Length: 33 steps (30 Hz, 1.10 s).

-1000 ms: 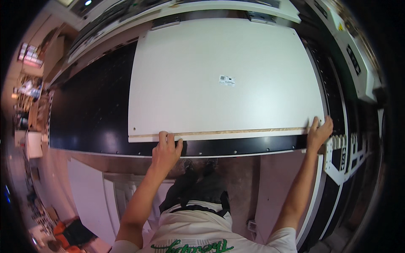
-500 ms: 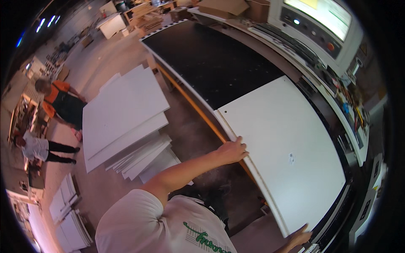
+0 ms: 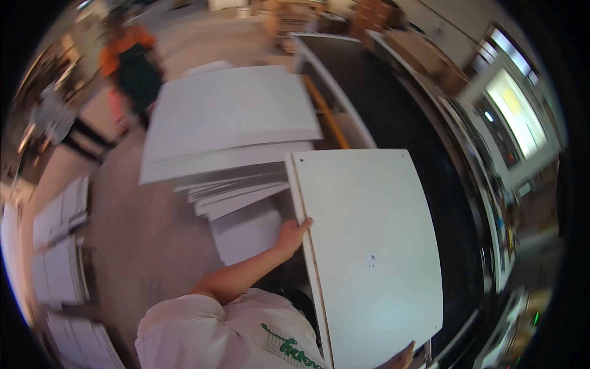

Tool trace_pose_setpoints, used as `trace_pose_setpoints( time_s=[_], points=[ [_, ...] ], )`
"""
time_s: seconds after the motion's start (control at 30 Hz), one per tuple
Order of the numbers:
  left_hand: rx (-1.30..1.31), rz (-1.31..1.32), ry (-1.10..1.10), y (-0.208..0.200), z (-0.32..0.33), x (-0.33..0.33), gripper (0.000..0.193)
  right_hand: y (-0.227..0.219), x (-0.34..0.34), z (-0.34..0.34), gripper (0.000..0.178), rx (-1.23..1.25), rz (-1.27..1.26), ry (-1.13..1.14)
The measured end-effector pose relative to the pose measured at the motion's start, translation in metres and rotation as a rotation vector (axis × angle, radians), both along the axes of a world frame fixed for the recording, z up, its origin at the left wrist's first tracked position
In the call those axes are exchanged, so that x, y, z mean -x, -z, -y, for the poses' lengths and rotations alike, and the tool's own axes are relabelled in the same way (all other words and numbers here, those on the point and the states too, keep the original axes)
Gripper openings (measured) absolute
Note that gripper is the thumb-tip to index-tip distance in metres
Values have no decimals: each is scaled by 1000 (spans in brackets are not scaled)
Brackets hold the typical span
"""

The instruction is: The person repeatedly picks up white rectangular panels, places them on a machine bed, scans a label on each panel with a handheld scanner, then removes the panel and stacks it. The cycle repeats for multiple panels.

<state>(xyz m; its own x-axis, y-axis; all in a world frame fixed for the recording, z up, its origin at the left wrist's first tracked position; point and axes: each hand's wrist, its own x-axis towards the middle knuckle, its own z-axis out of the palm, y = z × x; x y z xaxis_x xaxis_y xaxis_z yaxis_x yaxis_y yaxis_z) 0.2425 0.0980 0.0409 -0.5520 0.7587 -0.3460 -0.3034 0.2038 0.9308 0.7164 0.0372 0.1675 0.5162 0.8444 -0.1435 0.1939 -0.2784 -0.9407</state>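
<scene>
hands (image 3: 292, 236) holding white panel (image 3: 369, 209), black table (image 3: 458, 240)

Neither the label (image 3: 371, 262) on the white panel (image 3: 369, 203) nor the green script (image 3: 287, 348) on the shirt (image 3: 190, 329) reads clearly.

The white panel (image 3: 375, 215) filled the lower middle of the frame, barring the left hand (image 3: 295, 237) from moving straight across to the right. Up and left, a large stack of white boards (image 3: 227, 107) stood in the way. A hand could pass over the floor (image 3: 141, 264) at left, short of the smaller board piles (image 3: 58, 270), or above the black tabletop (image 3: 458, 246) right of the panel.
</scene>
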Motion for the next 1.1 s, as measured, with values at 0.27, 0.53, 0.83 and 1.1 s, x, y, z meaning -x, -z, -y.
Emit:
trace_pose_setpoints(
  time_s=[0.27,0.53,0.83,1.1],
  points=[
    [76,113,-523,-32,310,26,45,-39,171,13,65,32,-124,-746],
    [173,458,-1124,-62,632,14,55,-65,367,151,58,130,-219,-1301],
    [-259,435,-1590,3,989,74,56,-70,557,418,50,213,-297,-1592],
    [-230,675,-1884,117,1193,82,61,-116,718,657,44,326,-316,-1583]
  ],
)
